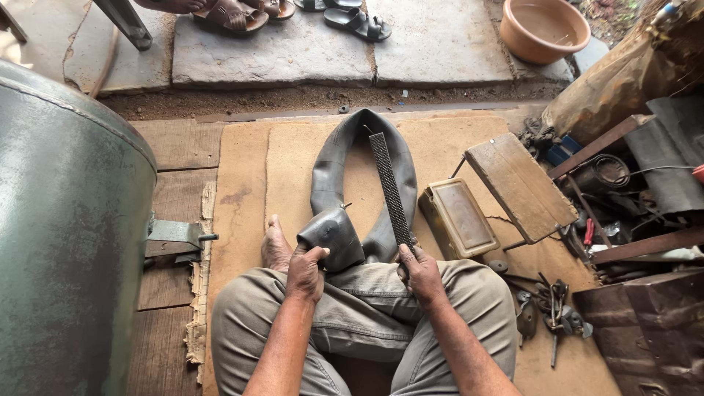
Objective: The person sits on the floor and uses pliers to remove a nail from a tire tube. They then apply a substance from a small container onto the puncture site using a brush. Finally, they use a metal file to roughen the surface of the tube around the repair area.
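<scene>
Two bare hands work over the lap of a person sitting cross-legged on a brown mat (242, 191). The left hand (305, 270) is curled tight around a folded bulge of a black rubber inner tube (331, 183), thumb and fingers wrapped over the fold so it stands up just in front of the knee; the remaining tube loops away across the mat in an arch. The right hand (421, 273) is closed in a fist-like grip on the near end of a long flat metal rasp (389, 187), whose toothed blade slants up and away, lying across the right side of the tube's loop. A bare foot (275, 246) shows just left of the left hand. Right of the rasp lies a shallow rectangular tin (458, 218), beside a small wooden stool (519, 185). Left stands a large green metal tank (66, 227).
</scene>
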